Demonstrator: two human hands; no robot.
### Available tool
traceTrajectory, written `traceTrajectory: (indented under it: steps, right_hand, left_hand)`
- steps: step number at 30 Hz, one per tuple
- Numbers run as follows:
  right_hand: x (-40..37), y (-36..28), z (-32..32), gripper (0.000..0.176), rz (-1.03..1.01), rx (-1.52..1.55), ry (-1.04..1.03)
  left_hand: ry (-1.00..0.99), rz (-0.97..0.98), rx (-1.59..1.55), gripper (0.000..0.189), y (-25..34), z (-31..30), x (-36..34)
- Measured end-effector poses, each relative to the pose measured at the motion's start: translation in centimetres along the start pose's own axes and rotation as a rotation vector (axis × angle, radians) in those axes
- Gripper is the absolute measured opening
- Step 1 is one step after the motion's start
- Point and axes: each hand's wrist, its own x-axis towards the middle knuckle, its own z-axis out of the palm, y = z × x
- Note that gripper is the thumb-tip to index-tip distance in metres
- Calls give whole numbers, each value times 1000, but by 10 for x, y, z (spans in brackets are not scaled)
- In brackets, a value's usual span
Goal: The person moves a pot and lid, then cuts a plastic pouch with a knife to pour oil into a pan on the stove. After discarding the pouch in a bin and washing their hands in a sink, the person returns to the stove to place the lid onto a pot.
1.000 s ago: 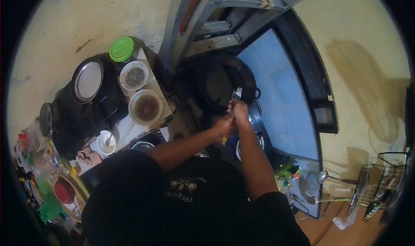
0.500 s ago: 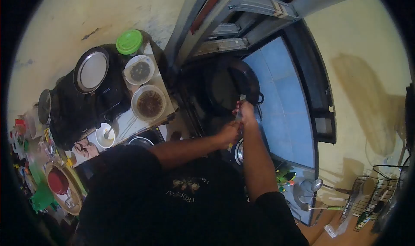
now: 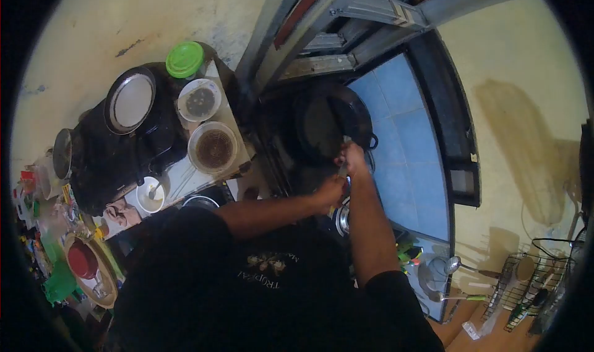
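A black pan [image 3: 322,126] sits on the dark stove. My right hand [image 3: 354,160] is at the pan's near rim, pinching a small pale object [image 3: 346,141] whose nature I cannot make out. Just below and left of it, my left hand [image 3: 328,191] has its fingers curled and touches the right hand's wrist side. Whether the left hand also grips the object is hidden. Both forearms reach forward from my black shirt.
Left of the stove stand a green-lidded jar [image 3: 184,60], a round metal lid [image 3: 129,99], two bowls [image 3: 213,147] and a white cup with a spoon [image 3: 151,195]. Blue wall tiles [image 3: 405,147] are on the right, with a ladle [image 3: 455,265] and a wire rack [image 3: 532,284] lower right.
Both hands have shifted slightly up and to the right, closer to the pan's rim, staying together. The view has tilted a little.
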Motion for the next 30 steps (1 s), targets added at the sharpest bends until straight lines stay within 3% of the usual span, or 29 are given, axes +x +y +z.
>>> traceTrajectory:
  steps: [14, 16, 19, 22, 28, 30]
  right_hand:
    - [7, 0, -4, 15, 22, -68, 68]
    - [20, 7, -13, 13, -8, -25, -70]
    - [17, 4, -15, 19, -57, 59, -47]
    - [0, -10, -2, 18, -56, -39, 69]
    - [6, -16, 1, 21, -59, -78, 46]
    - [4, -15, 1, 21, -103, -83, 40]
  left_hand:
    - [12, -25, -26, 13, -6, 1, 4]
    - [26, -10, -4, 13, -8, 1, 4]
    - [9, -7, 33, 14, -8, 0, 2]
    - [-41, -32, -12, 16, -8, 0, 2]
    - [-131, 8, -108, 24, -9, -5, -1]
    - [-183, 52, 52, 28, -8, -12, -10]
